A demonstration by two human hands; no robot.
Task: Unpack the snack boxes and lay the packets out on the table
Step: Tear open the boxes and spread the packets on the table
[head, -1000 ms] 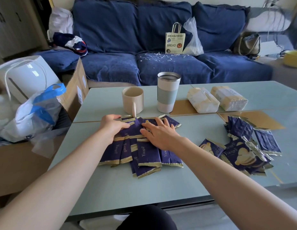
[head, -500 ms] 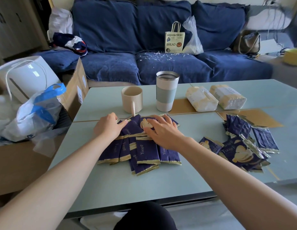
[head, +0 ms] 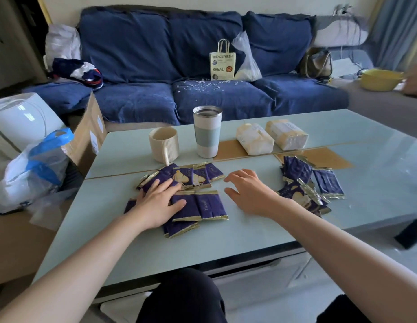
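Several dark purple snack packets with gold edges [head: 203, 203] lie spread in rows on the pale green table [head: 226, 241]. My left hand [head: 159, 202] rests flat on the left part of this spread, fingers straight. My right hand [head: 248, 193] hovers just right of the spread with fingers loosely spread, holding nothing. A second, untidy heap of the same purple packets [head: 305, 183] lies further right, partly hidden behind my right forearm.
A beige mug [head: 164, 144] and a grey-and-white tumbler [head: 207, 131] stand behind the spread. Two pale wrapped packs [head: 271, 137] lie at the back. A cardboard box [head: 86, 134] and plastic bags sit left of the table; a blue sofa [head: 191, 66] is behind.
My right hand has lifted off the packets and moved right, onto bare table beside them. My left hand slid down and right over the spread. The far row of packets is now uncovered.
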